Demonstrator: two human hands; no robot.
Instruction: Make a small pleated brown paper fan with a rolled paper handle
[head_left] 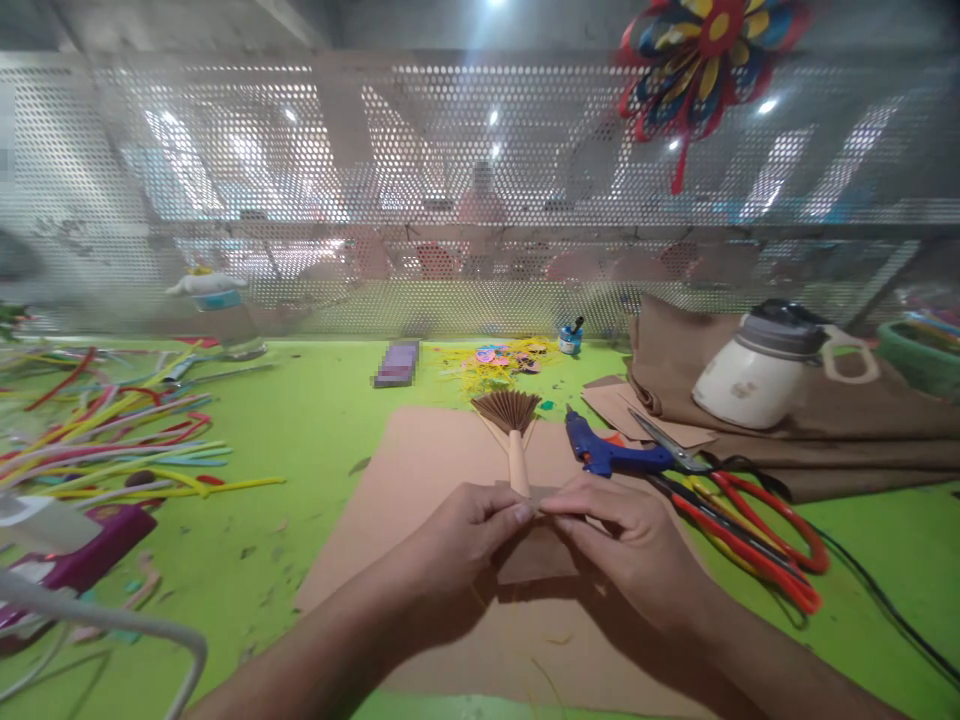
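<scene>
A pleated brown paper fan (507,408) spreads at the top of a pale rolled-paper stem (517,468), pointing away from me. My left hand (484,525) is closed, its thumb and finger pinching the stem's lower end. Close beside it, my right hand (611,525) is closed too, fingertips pinching the edge of a small brown paper piece (536,555). The fingertips of both hands nearly meet and hide where this paper joins the stem. Beneath lies a large tan sheet (375,520), with thin yellow strands on its near part.
At right lie a blue glue gun (611,452), red-handled scissors (772,520), brown cloth (667,350) and a white jug (757,365). Colored pipe cleaners (127,430) and a purple power strip (105,550) are at left. A phone (397,364), yellow scraps (487,370) and a small bottle (570,340) stand behind.
</scene>
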